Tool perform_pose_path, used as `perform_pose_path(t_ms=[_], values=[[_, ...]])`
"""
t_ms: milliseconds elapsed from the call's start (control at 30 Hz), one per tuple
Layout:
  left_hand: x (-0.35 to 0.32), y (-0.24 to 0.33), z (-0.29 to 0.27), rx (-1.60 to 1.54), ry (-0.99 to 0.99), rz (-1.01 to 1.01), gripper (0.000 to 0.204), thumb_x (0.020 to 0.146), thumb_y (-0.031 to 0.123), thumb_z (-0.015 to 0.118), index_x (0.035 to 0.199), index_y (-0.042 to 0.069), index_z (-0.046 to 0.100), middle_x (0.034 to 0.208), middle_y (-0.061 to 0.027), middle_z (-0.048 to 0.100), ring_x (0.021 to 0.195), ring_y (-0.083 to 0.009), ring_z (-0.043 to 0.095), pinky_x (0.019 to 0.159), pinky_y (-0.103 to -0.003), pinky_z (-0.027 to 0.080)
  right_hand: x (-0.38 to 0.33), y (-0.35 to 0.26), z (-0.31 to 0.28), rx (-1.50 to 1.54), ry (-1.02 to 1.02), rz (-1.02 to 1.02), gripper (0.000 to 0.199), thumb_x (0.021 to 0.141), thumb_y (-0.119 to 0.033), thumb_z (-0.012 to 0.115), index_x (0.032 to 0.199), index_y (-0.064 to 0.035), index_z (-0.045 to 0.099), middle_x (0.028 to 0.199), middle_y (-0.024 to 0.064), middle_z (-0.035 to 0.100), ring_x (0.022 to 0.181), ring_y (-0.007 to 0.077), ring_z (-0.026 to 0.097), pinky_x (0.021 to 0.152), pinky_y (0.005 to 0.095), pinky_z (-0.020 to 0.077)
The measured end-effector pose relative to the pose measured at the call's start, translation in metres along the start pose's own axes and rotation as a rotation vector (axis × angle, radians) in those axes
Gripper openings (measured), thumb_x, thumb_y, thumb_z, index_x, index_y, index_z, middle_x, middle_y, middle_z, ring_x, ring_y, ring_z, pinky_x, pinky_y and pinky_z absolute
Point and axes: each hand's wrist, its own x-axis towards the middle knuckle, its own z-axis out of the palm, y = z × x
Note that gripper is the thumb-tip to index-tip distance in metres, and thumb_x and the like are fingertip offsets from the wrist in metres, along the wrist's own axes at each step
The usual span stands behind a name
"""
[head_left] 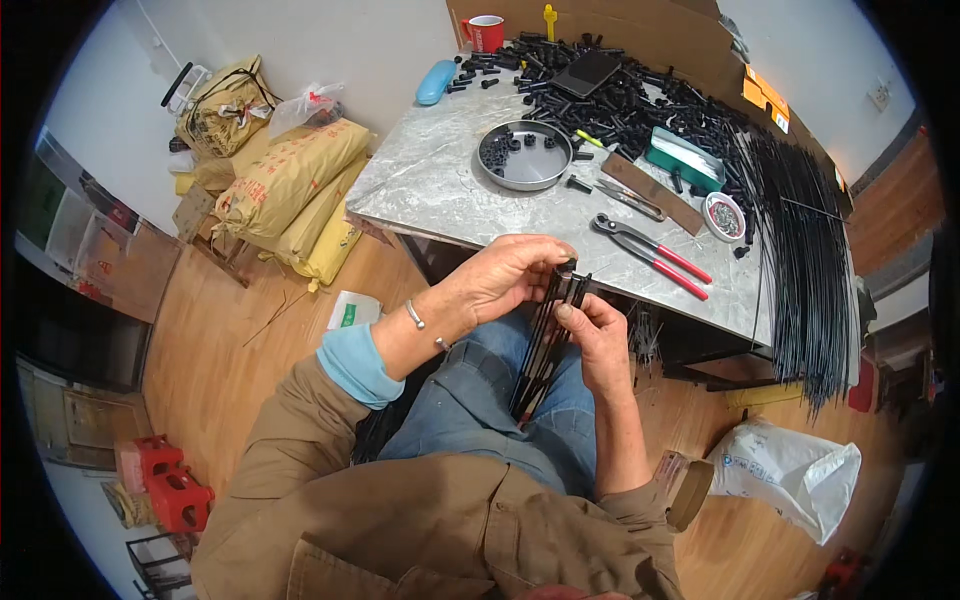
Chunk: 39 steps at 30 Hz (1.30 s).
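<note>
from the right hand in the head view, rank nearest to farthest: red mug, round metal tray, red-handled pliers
1. red-handled pliers, on the table just above and right of the right hand
2. round metal tray, mid-table, farther up
3. red mug, at the table's far edge

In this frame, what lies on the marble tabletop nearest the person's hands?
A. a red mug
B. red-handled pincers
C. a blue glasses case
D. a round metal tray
B: the red-handled pincers lie on the marble tabletop just beyond the left hand and right hand, which hold a bundle of black rods; the other items sit farther back.
</note>
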Motion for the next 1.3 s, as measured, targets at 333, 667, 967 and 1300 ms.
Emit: perform_pose_path(t_ms=[333,667,967,1300], values=[[0.000,0.001,0.009,-0.026,0.094,-0.030,0.012,0.086,0.020,0.063,0.093,0.010,0.062,0.088,0.0018,0.060,0.082,-0.0091,0.057,0.075,-0.030,0.045,0.002,0.001,-0.001,-0.031,-0.005,0.002,0.014,0.086,-0.016,0.068,0.084,-0.0026,0.064,0.073,-0.0012,0.061,0.066,0.0061,0.053,0.062,0.0217,0.0432],[0.000,-0.005,0.012,-0.009,0.141,0.015,0.013,0.085,0.015,0.064,0.096,0.007,0.063,0.088,0.0000,0.061,0.081,-0.0104,0.059,0.076,-0.027,0.048,0.004,0.005,-0.002,-0.006,-0.010,0.015,0.015,0.086,-0.016,0.068,0.084,-0.0016,0.065,0.073,-0.0009,0.062,0.066,0.0062,0.054,0.062,0.0218,0.0438],[-0.001,0.001,0.012,0.065,0.100,0.006,0.021,0.086,0.017,0.062,0.102,0.003,0.065,0.094,-0.0024,0.063,0.083,-0.0110,0.060,0.077,-0.028,0.049,0.003,0.002,-0.003,-0.041,-0.007,-0.014,0.016,0.085,-0.017,0.069,0.084,-0.0018,0.065,0.073,-0.0009,0.062,0.065,0.0060,0.054,0.062,0.0217,0.0439],[0.003,-0.006,0.000,-0.014,0.057,0.014,0.024,0.086,0.015,0.063,0.105,0.001,0.064,0.094,-0.0033,0.064,0.085,-0.0121,0.060,0.081,-0.029,0.048,0.001,0.001,0.000,-0.058,-0.006,0.011,0.017,0.086,-0.018,0.068,0.085,-0.0016,0.066,0.073,0.0000,0.063,0.066,0.0067,0.055,0.062,0.0220,0.0442]])
